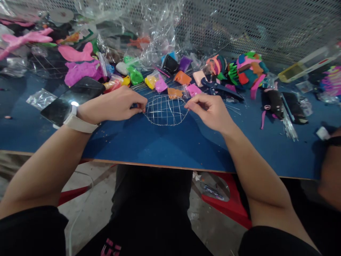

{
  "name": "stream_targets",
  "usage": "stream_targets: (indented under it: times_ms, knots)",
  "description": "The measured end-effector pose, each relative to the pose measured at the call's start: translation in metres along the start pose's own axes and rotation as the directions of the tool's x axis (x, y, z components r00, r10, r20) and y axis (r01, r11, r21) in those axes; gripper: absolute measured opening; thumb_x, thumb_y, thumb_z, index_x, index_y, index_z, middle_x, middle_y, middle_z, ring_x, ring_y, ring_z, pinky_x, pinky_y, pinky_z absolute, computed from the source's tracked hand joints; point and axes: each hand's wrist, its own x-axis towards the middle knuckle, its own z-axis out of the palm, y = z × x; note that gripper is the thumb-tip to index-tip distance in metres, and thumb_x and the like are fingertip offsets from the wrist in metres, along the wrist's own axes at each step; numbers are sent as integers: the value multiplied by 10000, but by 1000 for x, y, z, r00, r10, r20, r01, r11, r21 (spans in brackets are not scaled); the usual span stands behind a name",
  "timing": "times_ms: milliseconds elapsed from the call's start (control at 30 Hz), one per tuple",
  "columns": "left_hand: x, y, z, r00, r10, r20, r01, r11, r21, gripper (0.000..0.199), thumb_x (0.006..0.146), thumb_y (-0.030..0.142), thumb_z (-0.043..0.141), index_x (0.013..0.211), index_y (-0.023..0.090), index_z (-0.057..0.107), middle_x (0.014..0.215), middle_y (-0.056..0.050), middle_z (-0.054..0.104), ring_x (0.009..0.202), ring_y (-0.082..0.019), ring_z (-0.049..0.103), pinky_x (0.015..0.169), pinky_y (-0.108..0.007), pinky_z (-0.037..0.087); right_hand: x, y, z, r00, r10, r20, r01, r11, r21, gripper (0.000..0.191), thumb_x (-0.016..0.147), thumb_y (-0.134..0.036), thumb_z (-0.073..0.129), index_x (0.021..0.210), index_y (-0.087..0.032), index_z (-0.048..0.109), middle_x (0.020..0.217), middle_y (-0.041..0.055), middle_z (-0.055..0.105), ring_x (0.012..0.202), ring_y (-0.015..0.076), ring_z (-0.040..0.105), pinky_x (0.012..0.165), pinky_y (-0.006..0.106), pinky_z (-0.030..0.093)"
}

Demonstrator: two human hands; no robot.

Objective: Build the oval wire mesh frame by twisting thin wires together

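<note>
An oval wire frame (167, 111) with a grid of crossing thin wires is held between my two hands, just above the blue table. My left hand (117, 104) pinches its left end between thumb and fingers. At the right end, my right hand (209, 109) grips the wire in a similar pinch. Behind the frame lie an orange clay packet (175, 93) and a pink clay packet (194, 90). Dark-handled pliers (222, 88) rest just beyond my right hand.
A black phone (71, 101) lies by my left wrist. Coloured clay pieces and plastic bags line the back, before a perforated metal panel (253, 25). A bundle of thin wires (289, 124) lies at right. Another person's arm (330, 170) shows at the right edge.
</note>
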Motion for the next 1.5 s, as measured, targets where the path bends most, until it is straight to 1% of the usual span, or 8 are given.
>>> stream_targets:
  times_ms: [100,233,467,800,1133,1267,1367,1500]
  knots:
    - [0,0,0,1000,-3,1,3,1000,0,281,983,380,538,959,265,793,942,-18,796,914,-240,761,1036,-465,603,2,6,4,994,101,45,-108,971,212,416,994,-647,792,855,-257,826,873,47,813,797,203,719,694,360,535]
    - [0,0,-1,1000,6,11,-6,1000,6,298,1002,384,527,973,258,795,960,-25,808,917,-242,760,1014,-455,609,4,5,7,953,249,171,-301,828,473,289,934,-490,865,818,-232,808,915,61,802,794,189,706,656,329,510]
    - [0,1,-2,1000,17,18,-17,999,32,307,1008,361,513,990,253,800,975,-30,817,933,-235,769,990,-430,608,3,-5,12,868,317,382,-496,607,622,214,918,-320,806,764,-194,728,822,66,741,759,178,691,651,305,520]
    - [1,8,-3,999,-26,39,24,998,56,359,1022,374,481,1029,218,804,1033,-45,816,984,-234,762,1051,-445,602,2,-1,19,909,408,81,-357,666,655,320,941,-517,879,993,-233,742,900,45,787,834,169,730,711,297,594]
    - [-2,15,-6,997,67,-31,-69,997,-43,314,1034,425,539,982,269,806,1113,-36,853,1016,-226,808,1000,-384,618,-3,-8,21,961,263,-84,-186,842,506,352,943,-573,828,1077,-273,701,966,35,781,880,208,751,842,403,649]
    - [-8,23,-16,984,69,-163,-77,996,-41,243,1018,425,604,946,275,781,1057,-23,849,963,-211,797,928,-382,628,-4,-10,23,960,235,-156,-136,870,474,338,975,-577,796,1083,-273,695,960,36,782,847,199,747,809,393,648]
    - [-7,34,-17,926,62,-373,-85,995,-45,273,1048,442,622,853,267,699,888,-13,773,779,-170,696,773,-374,598,-5,-12,24,962,217,-163,-109,858,502,313,971,-549,814,1068,-265,725,940,33,796,822,192,743,778,385,647]
    - [7,62,-10,879,-17,-477,-17,998,-65,169,1068,356,610,1007,253,729,1082,-47,777,966,-197,731,879,-397,630,-6,-16,26,974,192,-119,-91,816,571,328,952,-547,853,1060,-250,765,942,37,825,803,184,747,761,375,644]
